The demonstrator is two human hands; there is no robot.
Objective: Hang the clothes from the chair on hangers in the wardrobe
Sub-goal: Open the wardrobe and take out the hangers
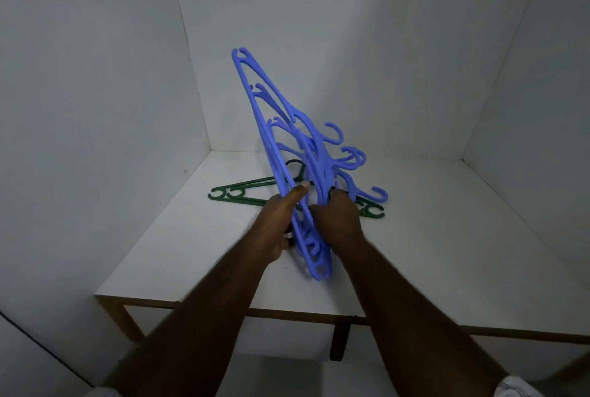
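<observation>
A tangled bunch of several blue plastic hangers stands tilted up off the white wardrobe shelf, their hooks fanning out to the right. My left hand grips the long bars of the bunch from the left, thumb pressed along them. From the right, my right hand holds the same bunch with its fingers curled around the necks. Dark green hangers lie flat on the shelf behind my hands. No clothes or chair are in view.
White walls close the shelf in on the left, back and right. The shelf's wooden front edge runs across below my forearms, with a dark bracket under it. A lower white surface shows beneath.
</observation>
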